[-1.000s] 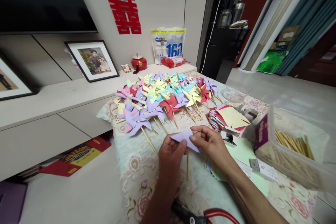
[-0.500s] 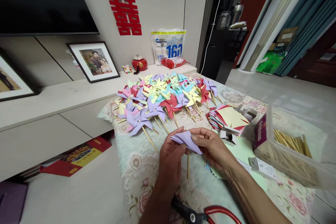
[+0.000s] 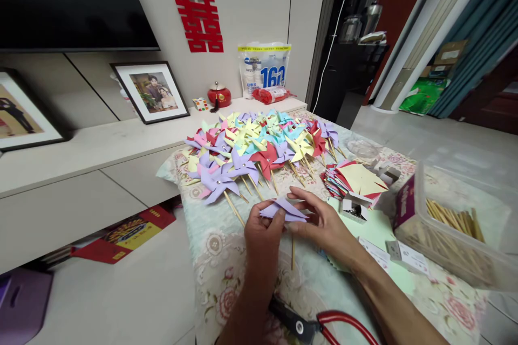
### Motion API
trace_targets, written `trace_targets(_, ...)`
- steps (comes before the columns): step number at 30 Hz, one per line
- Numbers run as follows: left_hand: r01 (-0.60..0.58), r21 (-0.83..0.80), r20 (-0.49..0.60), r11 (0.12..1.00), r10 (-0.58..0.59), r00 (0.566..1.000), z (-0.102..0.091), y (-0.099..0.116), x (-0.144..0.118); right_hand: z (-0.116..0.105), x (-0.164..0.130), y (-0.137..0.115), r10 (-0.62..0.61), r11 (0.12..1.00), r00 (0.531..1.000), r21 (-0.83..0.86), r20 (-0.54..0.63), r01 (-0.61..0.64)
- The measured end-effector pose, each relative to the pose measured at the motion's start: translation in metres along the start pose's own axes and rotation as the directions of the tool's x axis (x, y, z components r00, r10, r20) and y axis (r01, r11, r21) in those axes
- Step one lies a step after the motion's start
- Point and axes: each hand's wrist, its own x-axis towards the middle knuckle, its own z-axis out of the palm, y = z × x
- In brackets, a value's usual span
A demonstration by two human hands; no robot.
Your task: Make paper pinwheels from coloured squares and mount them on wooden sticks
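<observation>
Your table (image 3: pixel 226 259) wears a floral cloth and stands in a living room, with a low white cabinet (image 3: pixel 81 151) on the left carrying framed photos (image 3: pixel 150 90) under a dark screen. Moving right along the far half of the table, you have a heap of finished paper pinwheels (image 3: pixel 259 145), then a stack of cut coloured squares (image 3: pixel 356 180), and at the right edge a clear box of wooden sticks (image 3: pixel 449 226). At the near edge lies a red-handled tool (image 3: pixel 319 323).

You hold the purple paper piece (image 3: pixel 283 209) above the near middle of the table, lying nearly flat, its long axis running left to right with a folded point facing right. A wooden stick (image 3: pixel 292 253) hangs straight down below it.

Your left hand (image 3: pixel 263 232) pinches the paper's left end, fingers curled. Your right hand (image 3: pixel 324 221) grips its right side, fingers half spread over the top.
</observation>
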Motion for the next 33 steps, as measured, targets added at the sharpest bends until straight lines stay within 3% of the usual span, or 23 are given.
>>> trace_targets(4, -0.037, 0.09, 0.014, 0.995, 0.036, 0.999, -0.002, 0.0, -0.001, 0.004, 0.0, 0.0, -0.109, 0.983, 0.994, -0.151, -0.005, 0.107)
trace_targets(8, -0.085, 0.135, 0.002, 0.987, 0.086, 0.996, -0.001, 0.003, -0.002, 0.002, 0.001, 0.003, -0.067, 0.995, 0.998, -0.071, -0.013, 0.066)
trace_targets(12, -0.176, 0.134, -0.007, 0.975, 0.178, 0.984, -0.002, 0.006, -0.003, -0.001, 0.002, 0.004, -0.061, 0.988, 0.996, -0.144, -0.067, 0.05)
trace_targets(15, -0.196, 0.131, 0.002, 0.972, 0.198, 0.98, -0.004, 0.007, -0.003, -0.001, 0.002, 0.002, -0.089, 0.981, 0.995, -0.176, -0.039, 0.081)
trace_targets(19, -0.058, 0.015, 0.057, 0.998, 0.057, 0.997, -0.004, 0.007, -0.005, -0.001, 0.003, 0.0, -0.049, 0.989, 0.997, -0.14, -0.059, 0.041)
trace_targets(24, 0.152, -0.215, 0.154, 0.965, -0.12, 0.981, -0.003, 0.014, -0.005, -0.003, 0.005, 0.001, 0.042, 0.999, 0.998, -0.006, -0.049, -0.042)
trace_targets(33, 0.22, -0.253, 0.147, 0.942, -0.188, 0.971, -0.003, 0.018, -0.006, -0.012, 0.01, 0.003, 0.197, 0.955, 0.976, 0.241, -0.088, -0.171)
